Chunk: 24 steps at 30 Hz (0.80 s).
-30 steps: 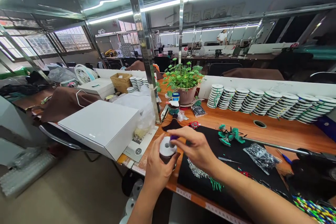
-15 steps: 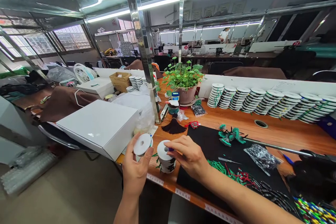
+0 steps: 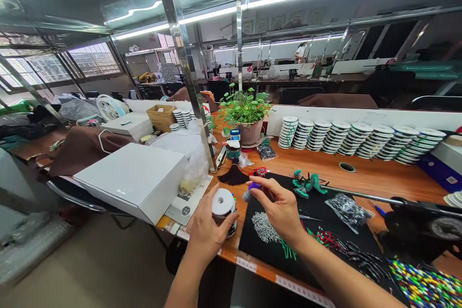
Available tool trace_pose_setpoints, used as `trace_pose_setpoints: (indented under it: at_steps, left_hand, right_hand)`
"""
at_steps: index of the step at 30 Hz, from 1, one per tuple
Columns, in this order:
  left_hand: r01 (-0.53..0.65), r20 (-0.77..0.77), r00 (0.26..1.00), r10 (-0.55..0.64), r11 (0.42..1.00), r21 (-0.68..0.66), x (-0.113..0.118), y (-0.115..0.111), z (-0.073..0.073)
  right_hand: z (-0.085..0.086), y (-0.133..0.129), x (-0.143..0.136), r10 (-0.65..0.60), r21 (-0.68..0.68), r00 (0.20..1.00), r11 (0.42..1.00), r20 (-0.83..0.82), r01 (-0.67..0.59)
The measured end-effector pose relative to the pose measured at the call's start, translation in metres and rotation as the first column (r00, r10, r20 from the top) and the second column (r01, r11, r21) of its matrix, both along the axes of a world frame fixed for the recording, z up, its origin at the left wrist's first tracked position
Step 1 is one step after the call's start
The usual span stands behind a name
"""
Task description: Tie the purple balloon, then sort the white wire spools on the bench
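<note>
A white spool with a centre hole sits on the stack near the table's front edge. My left hand curls round it, thumb and fingers on its rim. My right hand pinches a small purple and grey object between thumb and fingertips, to the right of the spool and above the black mat. Below my right hand lies a pile of small silvery pieces, with green strands beside it.
Stacked spools line the back divider, right of a potted plant. A large white box stands at left. A metal rod crosses the mat's right side, near colourful small parts. A black tassel lies behind the spool.
My left hand has moved right and down with its spool onto the stack. My right hand has moved right, away from the stack with the purple object, uncovering the silvery pile.
</note>
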<state>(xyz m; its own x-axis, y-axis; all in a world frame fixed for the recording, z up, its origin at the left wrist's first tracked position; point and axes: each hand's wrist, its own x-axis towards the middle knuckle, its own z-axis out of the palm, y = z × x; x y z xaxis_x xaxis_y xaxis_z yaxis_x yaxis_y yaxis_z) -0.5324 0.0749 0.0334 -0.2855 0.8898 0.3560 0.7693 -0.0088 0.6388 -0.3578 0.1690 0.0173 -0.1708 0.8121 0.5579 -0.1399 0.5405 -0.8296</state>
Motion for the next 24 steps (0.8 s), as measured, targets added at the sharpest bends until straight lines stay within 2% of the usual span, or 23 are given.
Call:
trace_pose_setpoints:
  at_steps: [2,5,8,11,14,16,18,21,24]
  left_hand:
    - [-0.029,0.067,0.997,0.03,0.999,-0.019,-0.004,-0.001,0.001]
    - [-0.133,0.251,0.96,0.12,0.991,0.032,-0.012,-0.004,0.009]
    - [-0.236,0.328,0.925,0.191,0.966,0.102,-0.017,-0.007,0.017]
    - [-0.197,0.246,0.954,0.173,0.978,0.073,-0.014,-0.008,0.013]
    - [-0.122,0.033,0.992,0.12,0.992,0.044,-0.005,-0.008,0.0]
    - [-0.103,-0.095,0.989,0.109,0.993,0.062,0.0,-0.008,-0.008]
    - [-0.088,-0.161,0.982,0.098,0.994,0.071,0.002,-0.008,-0.01]
    - [-0.109,-0.115,0.987,0.113,0.993,0.045,0.0,-0.011,-0.005]
    - [-0.233,0.064,0.971,0.232,0.972,0.007,-0.007,-0.015,0.009]
  right_hand:
    - [-0.002,-0.005,-0.003,-0.039,0.116,0.996,0.993,0.076,0.03]
    - [-0.004,-0.01,-0.015,-0.029,0.266,0.989,0.964,0.145,-0.011]
    - [-0.002,-0.013,-0.026,-0.007,0.332,0.989,0.942,0.149,-0.043]
    - [0.003,-0.011,-0.026,-0.067,0.318,0.992,0.948,0.103,0.031]
    - [0.006,-0.007,-0.019,-0.104,0.279,0.99,0.957,0.094,0.074]
    - [0.004,-0.005,-0.014,-0.114,0.272,0.987,0.959,0.116,0.079]
    - [0.001,-0.004,-0.009,-0.126,0.273,0.982,0.958,0.141,0.083]
    - [-0.004,-0.005,-0.007,-0.121,0.296,0.977,0.953,0.175,0.065]
    - [-0.006,-0.009,-0.015,-0.06,0.349,0.975,0.937,0.213,-0.018]
